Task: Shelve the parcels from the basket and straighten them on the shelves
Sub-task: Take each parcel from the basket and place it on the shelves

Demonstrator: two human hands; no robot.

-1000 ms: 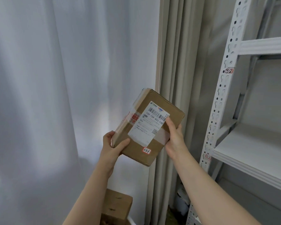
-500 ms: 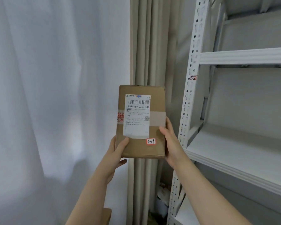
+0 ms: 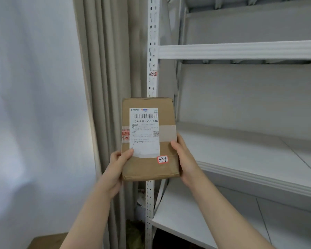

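- Change: a second ago the parcel (image 3: 149, 139) was tilted in front of the white curtain (image 3: 34, 105). It now stands upright, label side towards the camera, in front of the rack's upright post (image 3: 152, 51). The view has swung right, so more of the rack shows.
- Reading: this looks like the carry step nearing its end, with placing next. The parcel is in the air, not yet on any board.
- Left hand (image 3: 118, 164): grips the parcel's lower left edge, thumb across the front and touching the corner of the shipping label (image 3: 144, 132). Its fingers are behind the box, hidden.
- Right hand (image 3: 184, 159): grips the lower right edge, thumb on the front face and the rest wrapped behind.
- Markings: a red-edged sticker (image 3: 162, 159) on the parcel reads roughly 3-3-1, and a tag (image 3: 153, 74) on the post reads 3-2 (a likely slot code, my guess).
- Containers: the middle shelf (image 3: 241, 155) is just right of the parcel, with the upper shelf (image 3: 241, 49) above and the lower shelf (image 3: 187, 221) below. Only white board shows on them.
- The basket is not in view. A brown cardboard piece (image 3: 47, 240) sits at the bottom left edge, and I cannot tell what it is.
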